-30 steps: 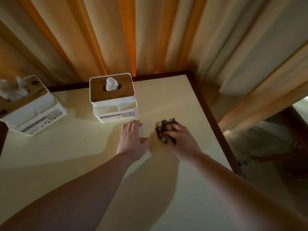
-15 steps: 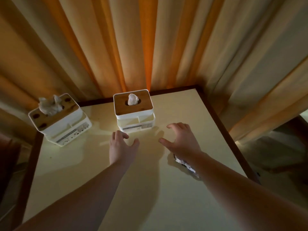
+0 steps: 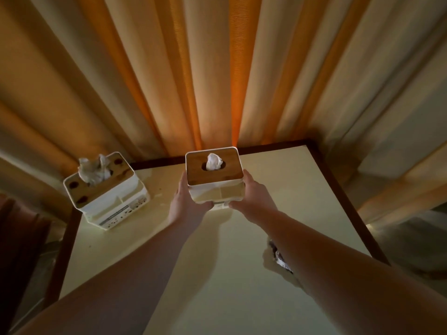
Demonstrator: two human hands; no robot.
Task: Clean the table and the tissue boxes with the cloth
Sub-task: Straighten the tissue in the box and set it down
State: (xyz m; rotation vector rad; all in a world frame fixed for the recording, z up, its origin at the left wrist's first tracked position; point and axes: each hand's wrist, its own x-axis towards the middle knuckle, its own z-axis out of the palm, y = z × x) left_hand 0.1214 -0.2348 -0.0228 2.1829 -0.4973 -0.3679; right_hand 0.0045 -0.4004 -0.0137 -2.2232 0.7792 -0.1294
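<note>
Cloth (image 3: 280, 258) got dropped on the table (image 3: 242, 274) a sec ago. Now left hand (image 3: 186, 201) + right hand (image 3: 251, 199) both clasp the middle tissue box (image 3: 214, 175), prob shifting it to wipe underneath.

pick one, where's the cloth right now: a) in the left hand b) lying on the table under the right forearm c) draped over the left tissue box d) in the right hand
b: the cloth lies crumpled on the table, partly hidden by the right forearm, while the left hand and right hand grip the sides of the middle tissue box.
</note>
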